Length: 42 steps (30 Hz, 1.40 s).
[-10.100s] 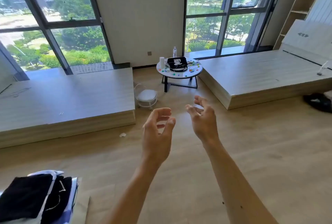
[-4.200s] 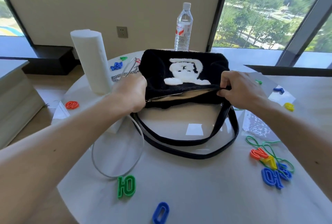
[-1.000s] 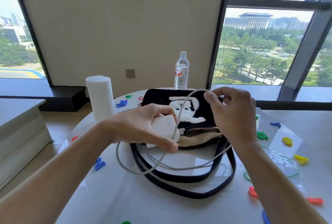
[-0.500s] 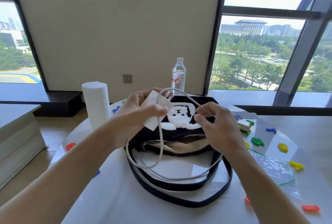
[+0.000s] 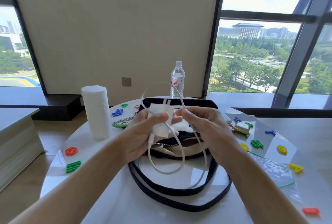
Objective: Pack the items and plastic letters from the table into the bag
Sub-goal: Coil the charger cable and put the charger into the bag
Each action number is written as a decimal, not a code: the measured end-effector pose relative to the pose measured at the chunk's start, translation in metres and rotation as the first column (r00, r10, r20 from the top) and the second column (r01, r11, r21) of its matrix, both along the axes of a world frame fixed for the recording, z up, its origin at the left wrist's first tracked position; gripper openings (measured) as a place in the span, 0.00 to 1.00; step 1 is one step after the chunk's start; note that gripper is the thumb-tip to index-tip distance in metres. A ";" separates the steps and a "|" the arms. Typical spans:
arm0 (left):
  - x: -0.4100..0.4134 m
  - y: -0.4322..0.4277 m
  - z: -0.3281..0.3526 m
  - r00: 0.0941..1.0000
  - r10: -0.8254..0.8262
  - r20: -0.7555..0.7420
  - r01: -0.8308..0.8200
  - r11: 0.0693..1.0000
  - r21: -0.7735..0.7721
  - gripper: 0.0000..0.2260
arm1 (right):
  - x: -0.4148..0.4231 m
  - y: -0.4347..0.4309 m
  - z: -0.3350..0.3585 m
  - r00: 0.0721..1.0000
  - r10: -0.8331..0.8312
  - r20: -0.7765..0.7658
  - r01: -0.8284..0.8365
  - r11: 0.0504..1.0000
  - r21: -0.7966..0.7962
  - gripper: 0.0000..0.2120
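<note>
A black furry bag (image 5: 201,104) with a white print lies unzipped on the round white table (image 5: 111,196), its black strap (image 5: 179,200) looped toward me. Above its opening my left hand (image 5: 143,134) grips a white charger block (image 5: 160,116). The charger's white cable (image 5: 177,162) hangs in loops over the bag, and my right hand (image 5: 204,126) pinches it beside the block. Coloured plastic letters lie scattered: red (image 5: 71,151) and green (image 5: 73,166) on the left, green (image 5: 257,143) and yellow (image 5: 281,149) on the right.
A white paper roll (image 5: 96,111) stands at the back left, a water bottle (image 5: 177,80) behind the bag. A metal chain (image 5: 122,121) lies by the roll. A small packet (image 5: 241,127) and a clear plastic pouch (image 5: 273,171) lie on the right. A low wooden platform (image 5: 16,144) flanks the left.
Both hands have kept winding the cable around the charger block above the bag; the loops are shorter and the block has turned upright in my left hand.
</note>
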<state>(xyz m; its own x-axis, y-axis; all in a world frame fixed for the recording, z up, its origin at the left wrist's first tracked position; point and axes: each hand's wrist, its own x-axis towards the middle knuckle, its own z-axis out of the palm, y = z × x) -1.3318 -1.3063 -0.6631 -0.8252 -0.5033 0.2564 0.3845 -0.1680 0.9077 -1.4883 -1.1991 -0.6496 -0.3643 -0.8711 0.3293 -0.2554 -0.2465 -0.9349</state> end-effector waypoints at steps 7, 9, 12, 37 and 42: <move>-0.007 0.011 0.001 0.991 -0.023 0.131 0.037 0.994 -0.102 0.12 | -0.003 0.000 -0.004 0.996 -0.070 -0.054 0.066 0.995 -0.074 0.05; -0.006 0.011 0.006 0.991 0.002 0.137 0.027 0.978 -0.209 0.12 | -0.005 0.000 -0.007 0.991 -0.103 -0.090 0.094 0.991 -0.093 0.05; -0.005 0.007 0.015 0.992 0.109 0.063 -0.093 0.973 -0.212 0.14 | -0.014 -0.004 -0.013 0.983 -0.165 -0.083 0.166 0.986 -0.002 0.13; 0.008 0.011 0.023 0.928 0.012 0.373 0.129 0.927 -0.351 0.25 | -0.006 -0.006 -0.001 0.836 0.081 0.543 -0.025 0.994 -0.109 0.12; -0.005 0.018 0.013 0.926 -0.142 0.350 0.245 0.932 -0.269 0.27 | 0.010 -0.007 0.004 0.744 0.109 0.660 -0.009 0.988 -0.154 0.09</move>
<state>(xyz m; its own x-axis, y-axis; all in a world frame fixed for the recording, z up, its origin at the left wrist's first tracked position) -1.3366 -1.2882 -0.6503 -0.9610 -0.2657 0.0766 0.0536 0.0926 0.9943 -1.4780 -1.2056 -0.6452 -0.4835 -0.8647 0.1359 0.4371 -0.3731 -0.8184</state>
